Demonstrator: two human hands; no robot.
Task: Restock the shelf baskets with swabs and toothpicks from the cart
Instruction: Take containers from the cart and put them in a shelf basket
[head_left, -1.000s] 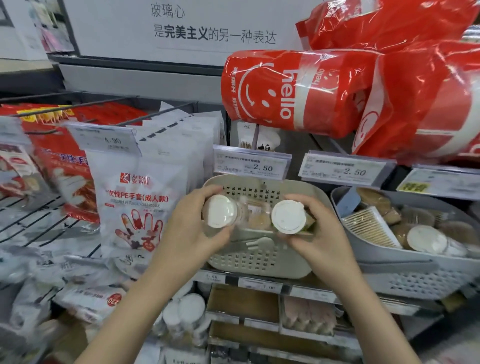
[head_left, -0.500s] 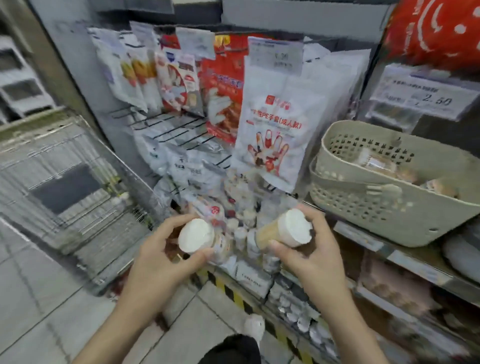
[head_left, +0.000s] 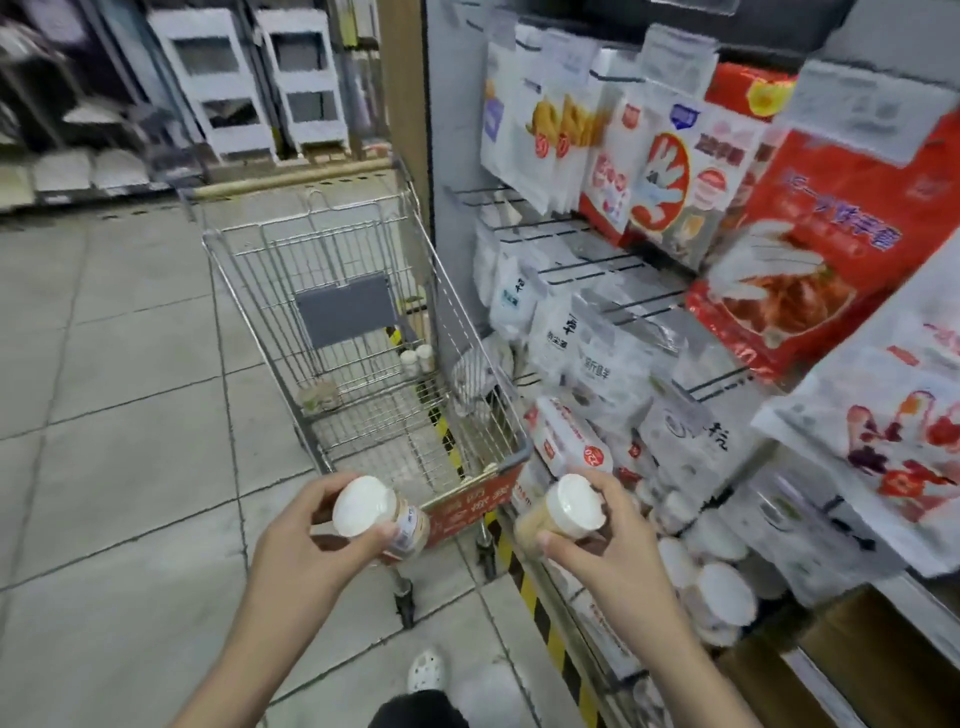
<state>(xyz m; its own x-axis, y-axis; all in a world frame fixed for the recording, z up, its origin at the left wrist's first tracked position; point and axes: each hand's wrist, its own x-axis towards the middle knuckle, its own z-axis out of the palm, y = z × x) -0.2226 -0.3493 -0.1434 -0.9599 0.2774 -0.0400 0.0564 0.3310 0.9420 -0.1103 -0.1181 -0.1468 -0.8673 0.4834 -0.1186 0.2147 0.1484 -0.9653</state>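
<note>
- A person stands in a shop aisle, looking down at both hands, with a wire shopping cart (head_left: 363, 332) on the tiled floor ahead and a shelf unit of hanging packets to the right.
- The left hand (head_left: 306, 551) grips a small white-lidded jar (head_left: 376, 514), fingers and thumb curled round it, in front of the near end of the cart.
- The right hand (head_left: 602, 545) grips a second white-lidded jar (head_left: 558, 512) the same way, just right of the first, near the low shelf edge.
- Both jars seem to hold pale thin sticks, probably toothpicks or swabs; the labels are too blurred to tell which.
- The shelf baskets are not in view, so how full they are cannot be judged.
- The cart is nearly bare: two small jars (head_left: 418, 358) stand at its far right side, and a small pale bundle (head_left: 319, 397) lies on its floor.
- More white-lidded tubs (head_left: 722, 597) sit on the low shelf to the right.
- Judging by this, most stock is out of the cart; the two held jars and the few left in the cart remain to be placed.
</note>
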